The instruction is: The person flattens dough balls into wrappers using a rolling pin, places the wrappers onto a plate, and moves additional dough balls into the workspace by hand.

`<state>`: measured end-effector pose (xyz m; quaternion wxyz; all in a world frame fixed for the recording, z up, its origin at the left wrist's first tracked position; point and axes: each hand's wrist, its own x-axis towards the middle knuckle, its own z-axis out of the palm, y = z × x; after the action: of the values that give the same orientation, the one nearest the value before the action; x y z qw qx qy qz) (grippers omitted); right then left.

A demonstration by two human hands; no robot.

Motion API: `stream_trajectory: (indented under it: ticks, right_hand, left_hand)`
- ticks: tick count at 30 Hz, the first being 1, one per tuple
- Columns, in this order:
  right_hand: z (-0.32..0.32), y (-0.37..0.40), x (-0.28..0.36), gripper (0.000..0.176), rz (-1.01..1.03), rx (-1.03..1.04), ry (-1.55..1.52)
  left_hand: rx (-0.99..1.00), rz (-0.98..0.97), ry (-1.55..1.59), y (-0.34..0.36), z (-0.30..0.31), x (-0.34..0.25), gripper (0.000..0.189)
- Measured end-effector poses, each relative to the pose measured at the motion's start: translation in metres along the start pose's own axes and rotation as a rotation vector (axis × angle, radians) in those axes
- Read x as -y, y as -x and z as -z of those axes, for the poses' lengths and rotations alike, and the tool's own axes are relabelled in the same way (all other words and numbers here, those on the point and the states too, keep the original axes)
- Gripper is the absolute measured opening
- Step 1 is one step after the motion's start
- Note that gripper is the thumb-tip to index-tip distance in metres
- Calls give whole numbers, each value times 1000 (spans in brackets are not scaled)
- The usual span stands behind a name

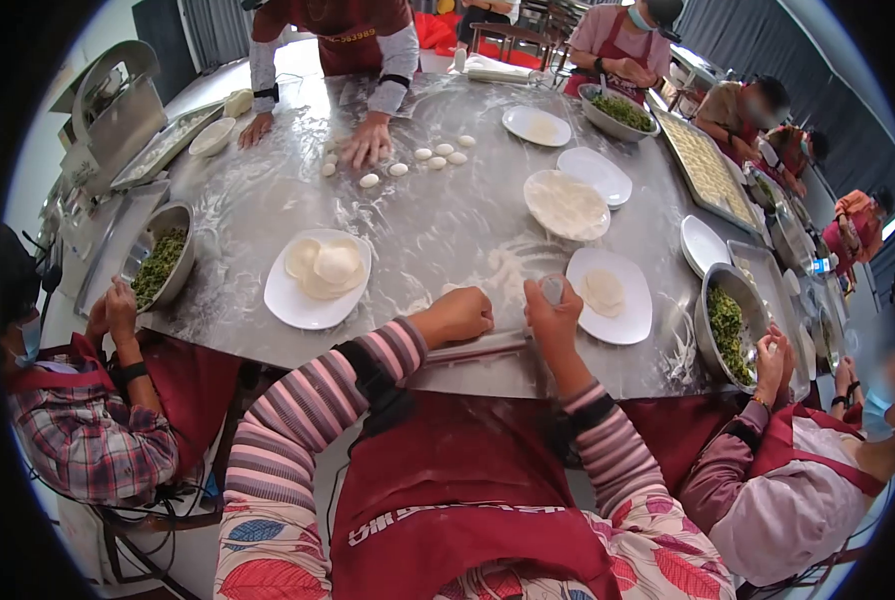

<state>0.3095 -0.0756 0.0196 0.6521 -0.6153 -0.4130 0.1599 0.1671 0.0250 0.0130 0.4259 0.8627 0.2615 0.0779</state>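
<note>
My left hand [460,315] is closed in a fist low over the front of the floury metal table [418,240]; whatever it may hold is hidden. To its right, my right hand [556,318] grips a greyish, rounded-ended thing [552,289], mostly covered by the fingers. A metal bar or edge strip [473,349] runs below both hands. Left of my hands stands a white plate [280,300] with several round dough wrappers [330,268] stacked on it. Close beside my right hand, another white plate [628,320] holds thin wrappers [602,292].
Across the table a person's hand [368,140] presses among several dough balls [423,154]. A floury round plate [568,205] lies ahead right. Bowls of green filling stand left [178,260] and right [733,330], with people seated beside them. A filled tray [703,165] lies far right.
</note>
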Motion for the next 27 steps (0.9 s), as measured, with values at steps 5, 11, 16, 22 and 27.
stream_trajectory:
  ticks: [5,11,16,22,27]
  right_hand:
    - [24,38,0,16,-5,2,22]
    - [0,-5,-19,19,76,-47,229]
    - [15,14,-13,21,198,-66,346]
    - [10,13,-15,22,252,-119,396]
    - [-5,-15,-10,20,237,-47,305]
  left_hand:
    - [100,-21,-111,-1,3,11,16]
    - [72,46,-181,2,1,6,17]
    - [150,-77,-179,5,9,-1,17]
    - [137,1,-70,8,15,4,16]
    - [28,-55,-147,-4,6,11,18]
